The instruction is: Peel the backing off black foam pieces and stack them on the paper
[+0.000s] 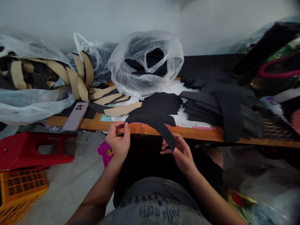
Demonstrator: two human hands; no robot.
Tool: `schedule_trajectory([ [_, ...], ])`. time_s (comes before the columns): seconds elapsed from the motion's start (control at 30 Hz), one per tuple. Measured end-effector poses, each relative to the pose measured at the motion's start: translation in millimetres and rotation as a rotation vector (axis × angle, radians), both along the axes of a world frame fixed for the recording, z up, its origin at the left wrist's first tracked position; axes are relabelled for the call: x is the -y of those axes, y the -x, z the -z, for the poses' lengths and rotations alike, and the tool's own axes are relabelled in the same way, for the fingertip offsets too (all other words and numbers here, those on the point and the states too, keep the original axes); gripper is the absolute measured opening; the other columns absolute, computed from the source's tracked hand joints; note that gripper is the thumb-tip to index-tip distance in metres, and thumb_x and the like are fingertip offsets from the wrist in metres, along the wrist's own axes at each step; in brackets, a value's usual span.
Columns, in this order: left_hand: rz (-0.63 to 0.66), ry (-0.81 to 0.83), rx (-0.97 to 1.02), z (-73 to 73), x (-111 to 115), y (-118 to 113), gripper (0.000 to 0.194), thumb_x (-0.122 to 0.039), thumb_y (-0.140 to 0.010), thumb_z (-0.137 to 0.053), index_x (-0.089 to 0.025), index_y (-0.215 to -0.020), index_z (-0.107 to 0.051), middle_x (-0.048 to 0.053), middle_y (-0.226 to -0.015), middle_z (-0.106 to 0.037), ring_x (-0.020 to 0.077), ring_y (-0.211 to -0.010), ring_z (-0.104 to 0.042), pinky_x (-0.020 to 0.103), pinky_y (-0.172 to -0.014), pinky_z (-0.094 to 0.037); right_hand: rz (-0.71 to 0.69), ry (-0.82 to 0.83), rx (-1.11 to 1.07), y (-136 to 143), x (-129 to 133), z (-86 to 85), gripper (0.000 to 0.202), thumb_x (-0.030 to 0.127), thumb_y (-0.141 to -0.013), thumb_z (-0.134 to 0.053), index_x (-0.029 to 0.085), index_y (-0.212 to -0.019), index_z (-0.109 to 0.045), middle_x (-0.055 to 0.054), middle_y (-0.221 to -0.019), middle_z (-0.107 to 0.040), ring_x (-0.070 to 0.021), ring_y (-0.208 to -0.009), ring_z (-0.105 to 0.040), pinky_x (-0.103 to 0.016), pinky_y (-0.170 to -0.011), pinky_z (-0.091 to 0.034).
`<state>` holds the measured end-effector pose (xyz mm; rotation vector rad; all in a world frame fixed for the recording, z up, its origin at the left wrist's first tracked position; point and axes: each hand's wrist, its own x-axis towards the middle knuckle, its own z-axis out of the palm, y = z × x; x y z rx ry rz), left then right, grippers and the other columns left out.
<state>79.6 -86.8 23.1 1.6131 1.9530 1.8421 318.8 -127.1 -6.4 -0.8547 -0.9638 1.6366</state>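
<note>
A curved black strip [152, 120] spans between my two hands, just over the front edge of the table. My left hand [119, 137] pinches its left end between thumb and finger. At the other end, my right hand [181, 153] grips the strip's lower tip, which slopes down to the right. Right behind the strip lies a fanned pile of black pieces [159, 103]. Tan-faced strips [123, 109] lie to the left of that pile, near my left hand. Further right are thick stacks of similar black strips [201, 106].
Clear plastic bags [145, 78] stand along the wall, one at left [35, 103] spilling tan and black strips. A phone [76, 117] rests at the table edge [206, 133]. Below left are a red stool [35, 150] and a yellow crate [23, 193]. A glue-like bottle [273, 106] lies at right.
</note>
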Motion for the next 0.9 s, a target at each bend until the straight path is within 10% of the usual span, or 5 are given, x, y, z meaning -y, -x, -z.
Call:
schedule_trajectory([
  [0.3, 0.257, 0.15, 0.124, 21.4, -47.4, 5.9, 0.013, -0.03, -0.095, -0.065, -0.019, -0.101, -0.062, 0.006, -0.102, -0.071, 0.0129, -0.086, -0.068, 0.025, -0.078, -0.056, 0.079, 0.0, 0.137, -8.2, -50.3, -19.7, 0.053, 0.074, -0.093, -0.05, 0.026, -0.118, -0.053, -0.009, -0.104, -0.065, -0.0203, -0.079, -0.068, -0.036, -0.066, -0.064],
  [0.6, 0.145, 0.082, 0.131, 8.3, -52.4, -9.4, 0.018, -0.031, -0.094, -0.069, -0.019, -0.093, -0.055, 0.001, -0.088, -0.066, 0.0115, -0.08, -0.07, 0.022, -0.072, -0.055, 0.04, -0.255, 0.586, 39.7, -29.5, -17.0, 0.078, 0.045, -0.073, -0.09, 0.025, -0.136, -0.048, -0.013, -0.12, -0.067, -0.0245, -0.096, -0.069, -0.033, -0.069, -0.062],
  [0.73, 0.126, 0.113, 0.151, 16.4, -58.4, -2.0, 0.022, -0.035, -0.095, -0.068, -0.02, -0.094, -0.052, -0.001, -0.086, -0.063, 0.0111, -0.075, -0.069, 0.023, -0.069, -0.055, 0.234, -0.382, 0.76, 33.5, -31.8, -6.2, 0.02, 0.023, -0.095, -0.066, 0.025, -0.115, -0.063, -0.006, -0.101, -0.075, -0.0205, -0.085, -0.074, -0.032, -0.071, -0.062],
  [0.9, 0.32, -0.017, 0.163, 25.1, -48.5, 16.3, 0.018, -0.031, -0.095, -0.069, -0.021, -0.102, -0.056, 0.008, -0.108, -0.074, 0.0187, -0.099, -0.075, 0.036, -0.088, -0.061, 0.637, -0.785, 0.908, 3.9, -40.6, 7.4, 0.061, 0.004, -0.091, -0.065, 0.034, -0.143, -0.051, -0.005, -0.112, -0.075, -0.0217, -0.094, -0.075, -0.04, -0.086, -0.064],
])
